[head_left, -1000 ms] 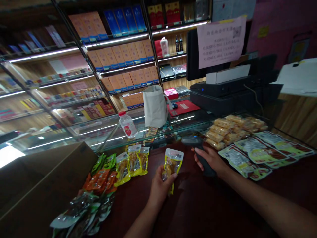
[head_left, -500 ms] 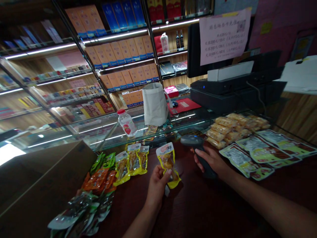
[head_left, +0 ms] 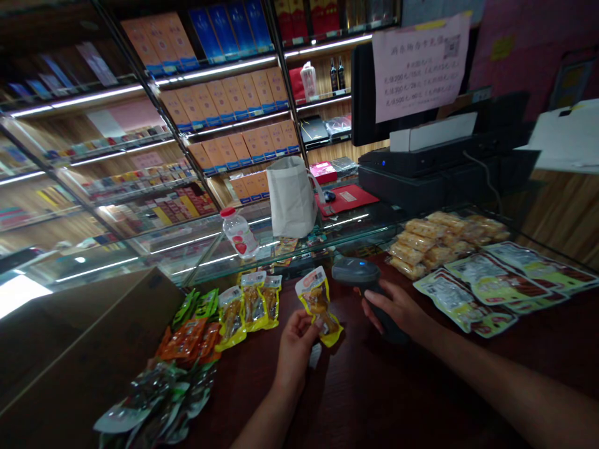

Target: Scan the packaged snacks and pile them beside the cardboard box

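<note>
Between the thumb and fingers of my left hand [head_left: 299,349] is a yellow-edged snack packet [head_left: 320,299], tilted upright, with brown food showing through its clear front. My right hand [head_left: 393,305] is wrapped around the handle of a dark barcode scanner [head_left: 356,272]. The scanner's head, lit by a small blue light, points left and sits close to the packet's right side, apart from it. Similar yellow packets [head_left: 253,302] lie in a row on the dark wooden counter [head_left: 360,393], left of my left hand.
Orange packets [head_left: 185,340], green packets [head_left: 206,304] and dark silvery packets [head_left: 163,399] lie beside a cardboard box [head_left: 88,337]. On the right are wrapped pastries [head_left: 430,240] and flat pouches [head_left: 468,299]. Behind stand a bottle [head_left: 239,234], a white bag [head_left: 291,199] and a monitor [head_left: 362,93].
My right hand has brought the scanner slightly left, nearer the packet. The packet in my left hand has tilted a little and shifted slightly upward.
</note>
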A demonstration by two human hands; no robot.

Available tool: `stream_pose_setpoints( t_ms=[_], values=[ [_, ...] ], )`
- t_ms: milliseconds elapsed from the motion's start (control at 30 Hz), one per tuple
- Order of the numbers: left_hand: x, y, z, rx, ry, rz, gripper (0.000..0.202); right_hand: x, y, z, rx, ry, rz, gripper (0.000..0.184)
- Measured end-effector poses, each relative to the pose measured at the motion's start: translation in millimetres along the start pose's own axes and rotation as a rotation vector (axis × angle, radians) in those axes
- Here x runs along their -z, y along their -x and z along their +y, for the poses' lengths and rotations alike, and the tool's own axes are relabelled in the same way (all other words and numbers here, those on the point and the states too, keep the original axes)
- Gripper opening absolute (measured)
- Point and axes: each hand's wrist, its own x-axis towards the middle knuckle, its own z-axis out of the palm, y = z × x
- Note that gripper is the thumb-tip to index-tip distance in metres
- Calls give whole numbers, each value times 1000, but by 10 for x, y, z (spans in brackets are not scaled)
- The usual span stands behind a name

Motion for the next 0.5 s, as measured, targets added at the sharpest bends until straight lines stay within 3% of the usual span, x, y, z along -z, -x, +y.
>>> stream_pose_setpoints(
  t_ms=[500],
  values=[
    [-11,-4,6,-6,-31,11,41,-74,96,-132,-60,8,-23,44]
  ],
)
